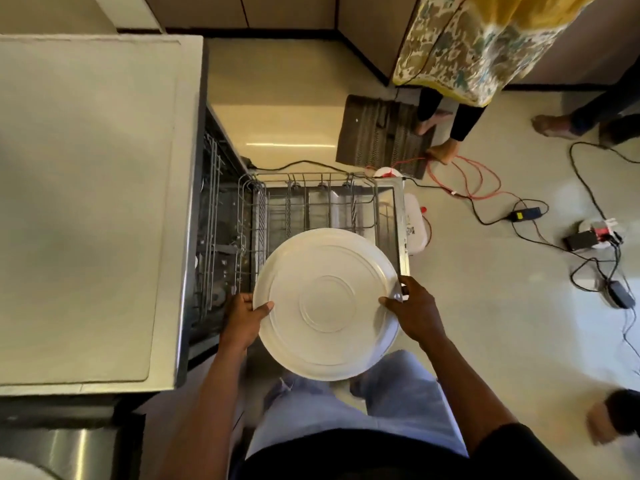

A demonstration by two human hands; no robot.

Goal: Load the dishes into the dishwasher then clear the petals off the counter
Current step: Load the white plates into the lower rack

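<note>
White plate (327, 303) held level over the near end of the pulled-out dishwasher rack (329, 199). Grip: left hand (244, 315) pinches its left rim, right hand (415, 313) its right rim, thumbs on top. Left of the dishwasher is the surface (86, 202); cables (540, 230) lie on the floor to the right.

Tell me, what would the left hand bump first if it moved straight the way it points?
Probably the rack just ahead of it. The left hand grips the plate and may sit higher than the wires, so depth is unclear.
</note>
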